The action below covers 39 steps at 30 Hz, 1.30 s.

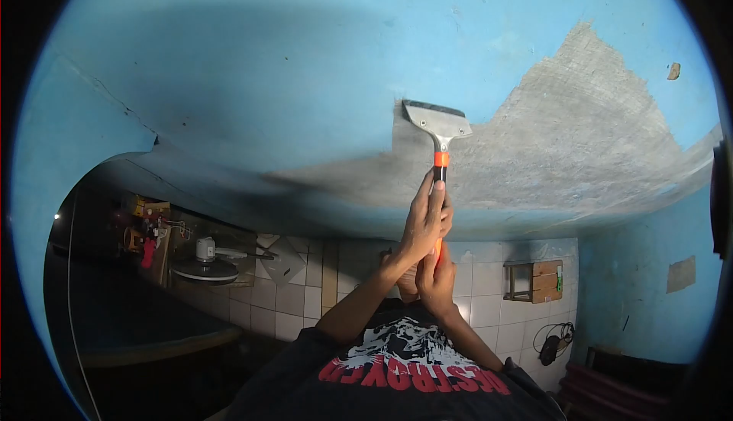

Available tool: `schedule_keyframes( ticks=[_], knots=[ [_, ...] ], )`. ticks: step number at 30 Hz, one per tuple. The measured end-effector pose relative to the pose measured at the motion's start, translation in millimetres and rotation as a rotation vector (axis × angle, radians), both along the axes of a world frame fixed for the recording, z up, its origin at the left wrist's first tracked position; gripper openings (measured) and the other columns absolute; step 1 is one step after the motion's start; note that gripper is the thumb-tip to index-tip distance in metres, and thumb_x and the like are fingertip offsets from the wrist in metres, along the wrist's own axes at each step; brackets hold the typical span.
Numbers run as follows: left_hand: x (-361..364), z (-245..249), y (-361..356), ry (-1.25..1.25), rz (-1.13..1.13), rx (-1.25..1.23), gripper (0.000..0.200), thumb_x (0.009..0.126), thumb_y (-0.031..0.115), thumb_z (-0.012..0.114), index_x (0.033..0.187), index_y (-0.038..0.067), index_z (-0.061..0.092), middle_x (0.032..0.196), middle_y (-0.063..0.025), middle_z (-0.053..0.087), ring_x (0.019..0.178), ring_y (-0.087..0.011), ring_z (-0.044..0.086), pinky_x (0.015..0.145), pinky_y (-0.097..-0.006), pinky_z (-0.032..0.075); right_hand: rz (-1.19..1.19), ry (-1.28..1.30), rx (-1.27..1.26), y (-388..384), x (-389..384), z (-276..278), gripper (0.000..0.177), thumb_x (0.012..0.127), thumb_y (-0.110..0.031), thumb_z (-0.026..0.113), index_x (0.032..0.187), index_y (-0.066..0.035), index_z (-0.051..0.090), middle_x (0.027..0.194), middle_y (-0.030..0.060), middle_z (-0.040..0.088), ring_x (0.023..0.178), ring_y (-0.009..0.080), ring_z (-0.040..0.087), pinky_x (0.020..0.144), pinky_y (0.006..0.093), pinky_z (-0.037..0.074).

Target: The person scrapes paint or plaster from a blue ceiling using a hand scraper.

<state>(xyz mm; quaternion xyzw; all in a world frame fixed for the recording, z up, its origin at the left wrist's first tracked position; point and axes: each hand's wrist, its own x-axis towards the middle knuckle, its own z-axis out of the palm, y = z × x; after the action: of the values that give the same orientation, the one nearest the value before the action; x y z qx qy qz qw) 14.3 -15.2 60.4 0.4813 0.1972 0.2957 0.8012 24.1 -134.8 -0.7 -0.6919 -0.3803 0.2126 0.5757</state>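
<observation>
A wall scraper (438,123) with a wide metal head and an orange-and-black handle points up at the blue wall (252,62). Its dark blade edge rests against the paint, at the border of a bare grey patch (527,146). My left hand (426,219) is wrapped round the upper part of the handle. Lower down, my right hand (437,280) is closed round the orange end of the same handle. Parts of the handle are hidden by the fingers.
A small wooden stool (533,281) stands on the tiled floor (485,310) at right, near a coiled black cable (551,345). To the left are a lidded pan (205,270) and a white appliance (205,249). A dark-topped table (160,348) edge lies at lower left.
</observation>
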Motion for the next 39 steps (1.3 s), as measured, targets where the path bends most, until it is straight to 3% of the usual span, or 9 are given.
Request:
schedule_keyframes(
  ticks=[7,9,13,15,22,24,31,33,39],
  knots=[
    [-3,-26,-10,0.076,0.054,0.030,0.054,0.109,0.041,0.042,0.152,0.010,0.032,0.068,0.0034,0.038,0.049,-0.0030,0.036,0.042,-0.0191,0.029,-0.028,0.042,0.037,-6,-6,-28,0.027,0.107,-0.019,0.045,0.101,0.006,0.054,0.066,0.0098,0.058,0.060,0.0118,0.054,0.052,0.0337,0.042],
    [1,-9,-7,0.086,0.072,-0.006,0.054,0.109,0.041,0.041,0.152,0.009,0.031,0.068,0.0034,0.037,0.048,-0.0030,0.035,0.041,-0.0192,0.028,-0.074,-0.047,0.052,1,-2,-13,0.028,0.106,-0.020,0.048,0.097,0.005,0.056,0.059,0.0140,0.060,0.050,0.0228,0.061,0.048,0.0363,0.044],
    [-1,-7,-9,0.003,0.032,0.047,0.052,0.110,0.041,0.041,0.149,0.008,0.032,0.068,0.0033,0.037,0.047,-0.0033,0.034,0.041,-0.0193,0.028,-0.047,0.040,0.004,-5,-2,-9,0.029,0.106,-0.021,0.048,0.096,0.005,0.057,0.059,0.0147,0.060,0.050,0.0235,0.062,0.048,0.0374,0.044],
    [-1,-18,-14,0.068,0.040,0.045,0.052,0.109,0.041,0.040,0.149,0.009,0.033,0.068,0.0034,0.036,0.047,-0.0031,0.034,0.041,-0.0194,0.028,-0.062,0.048,0.026,-12,-8,-16,0.029,0.108,-0.020,0.044,0.099,0.006,0.055,0.064,0.0060,0.057,0.058,0.0102,0.052,0.051,0.0320,0.040],
    [-2,-8,-15,0.089,0.057,0.016,0.055,0.108,0.045,0.042,0.152,0.012,0.033,0.070,0.0039,0.038,0.050,-0.0024,0.036,0.043,-0.0186,0.029,-0.022,0.195,-0.027,-12,-8,-12,0.030,0.108,-0.022,0.044,0.098,0.005,0.054,0.063,0.0054,0.056,0.056,0.0106,0.052,0.050,0.0319,0.039],
    [-4,-16,-16,0.098,0.065,0.016,0.055,0.108,0.045,0.043,0.151,0.013,0.034,0.070,0.0039,0.038,0.050,-0.0023,0.036,0.043,-0.0186,0.028,-0.079,0.064,0.053,-12,-15,-18,0.031,0.108,-0.022,0.044,0.097,0.004,0.054,0.062,0.0060,0.055,0.056,0.0104,0.051,0.049,0.0327,0.039],
    [0,-20,-18,0.098,0.057,-0.011,0.054,0.108,0.044,0.043,0.152,0.014,0.034,0.070,0.0040,0.039,0.050,-0.0020,0.035,0.043,-0.0182,0.028,-0.104,0.015,0.033,-14,-11,-21,0.032,0.109,-0.023,0.043,0.097,0.004,0.055,0.060,0.0064,0.054,0.054,0.0111,0.051,0.049,0.0330,0.038],
    [0,-22,-19,0.088,0.051,-0.013,0.054,0.108,0.044,0.043,0.152,0.014,0.034,0.070,0.0041,0.039,0.050,-0.0020,0.035,0.043,-0.0182,0.028,-0.071,0.070,-0.015,-14,-8,-17,0.032,0.107,-0.025,0.047,0.098,0.003,0.056,0.064,0.0165,0.063,0.054,0.0278,0.063,0.051,0.0404,0.046],
    [1,-31,-14,0.106,0.057,-0.019,0.054,0.108,0.045,0.044,0.152,0.014,0.034,0.070,0.0041,0.039,0.050,-0.0018,0.035,0.043,-0.0179,0.028,-0.086,0.039,-0.007,-12,-9,-28,0.032,0.107,-0.025,0.048,0.099,0.004,0.057,0.064,0.0185,0.063,0.054,0.0296,0.064,0.050,0.0415,0.046]
  ],
)
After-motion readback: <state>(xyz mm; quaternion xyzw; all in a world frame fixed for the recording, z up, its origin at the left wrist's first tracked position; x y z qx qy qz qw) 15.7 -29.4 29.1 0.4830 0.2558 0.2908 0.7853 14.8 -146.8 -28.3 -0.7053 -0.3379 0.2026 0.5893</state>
